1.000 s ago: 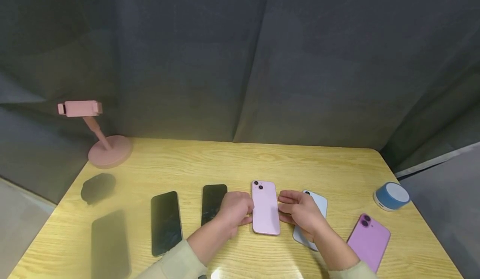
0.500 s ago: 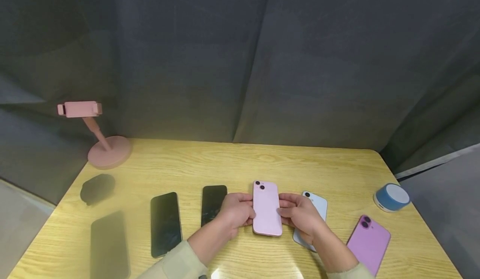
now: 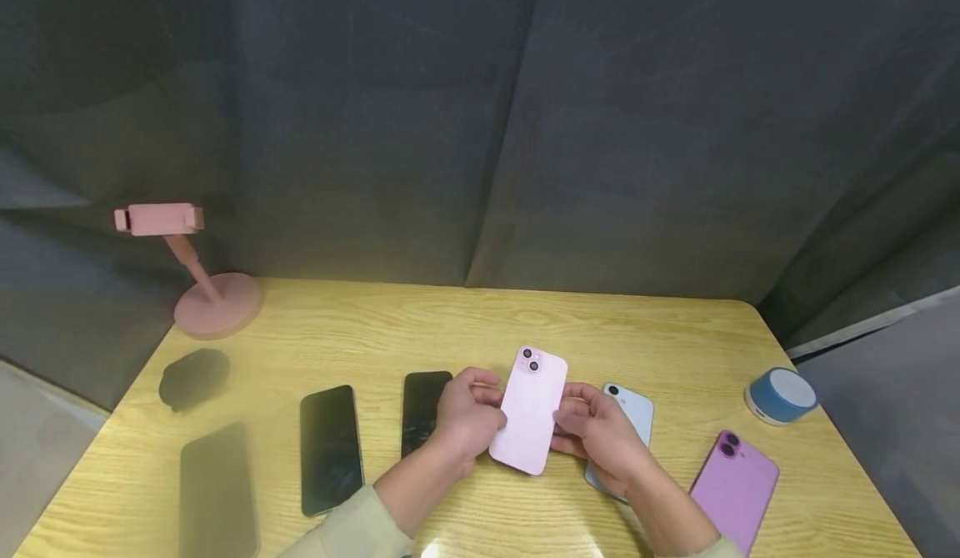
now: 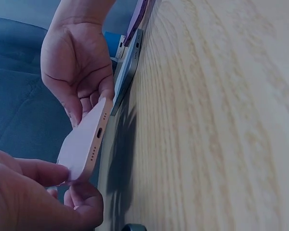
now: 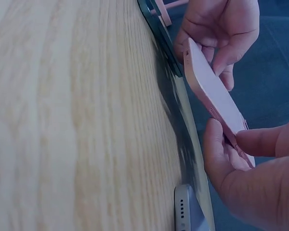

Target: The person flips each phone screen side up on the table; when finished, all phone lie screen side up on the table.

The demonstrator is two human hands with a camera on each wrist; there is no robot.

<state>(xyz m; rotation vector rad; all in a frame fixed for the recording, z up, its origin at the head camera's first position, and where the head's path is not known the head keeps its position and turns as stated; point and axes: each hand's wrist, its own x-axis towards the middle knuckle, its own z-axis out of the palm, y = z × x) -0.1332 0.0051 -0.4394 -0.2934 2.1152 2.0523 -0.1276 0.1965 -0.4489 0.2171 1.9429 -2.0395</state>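
A light pink smartphone (image 3: 529, 412) is held between both hands in the head view, back side up and turned a little clockwise. My left hand (image 3: 467, 416) pinches its left edge, thumb on the back and fingers beneath. On the opposite edge, my right hand (image 3: 606, 433) pinches it the same way. Both wrist views show the pink phone (image 4: 82, 139) raised off the wood, tilted, with a shadow on the table. Its charging port faces the left wrist camera. A pale blue phone (image 3: 640, 412) lies partly hidden under the right hand and forearm.
Left of the hands, dark phones (image 3: 331, 449) lie on the wooden table (image 3: 375, 316). A pink phone stand (image 3: 217, 304) is at the back left. At right are a purple phone (image 3: 738, 487) and a blue round speaker (image 3: 780, 395). A dark curtain (image 3: 480, 124) hangs behind.
The pink phone lay flat with the hands at its sides; both hands then took hold of its edges. Now it is lifted, with its top tilted towards the right.
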